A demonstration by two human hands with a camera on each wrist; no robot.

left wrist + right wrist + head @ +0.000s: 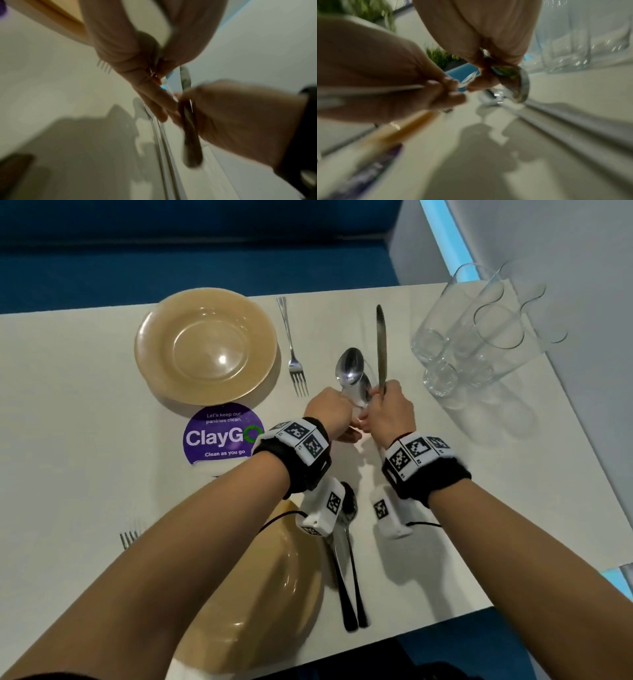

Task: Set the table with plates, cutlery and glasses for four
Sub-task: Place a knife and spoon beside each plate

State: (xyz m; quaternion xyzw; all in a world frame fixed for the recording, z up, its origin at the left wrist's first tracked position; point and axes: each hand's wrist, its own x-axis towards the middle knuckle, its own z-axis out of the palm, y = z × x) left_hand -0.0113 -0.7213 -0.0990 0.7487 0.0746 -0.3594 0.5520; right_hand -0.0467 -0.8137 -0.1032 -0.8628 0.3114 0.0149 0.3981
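On the white table (85, 405), my left hand (329, 414) pinches the handle of a spoon (350, 366) whose bowl points away from me. A second spoon (363, 393) shows just under it; I cannot tell whether it is held or lying on the table. My right hand (388, 409), touching the left, grips a knife (381, 344) with its blade pointing to the far side. The left wrist view shows that knife (186, 79) passing through the curled right hand (240, 115). A tan plate (164, 337) sits at the far place with a fork (291, 344) beside it.
Several clear glasses (479, 330) stand clustered at the far right corner. A second tan plate (274, 577) lies near me under my left forearm, with two spoons (346, 570) to its right and a fork (128, 539) to its left. A purple sticker (219, 436) lies between the plates.
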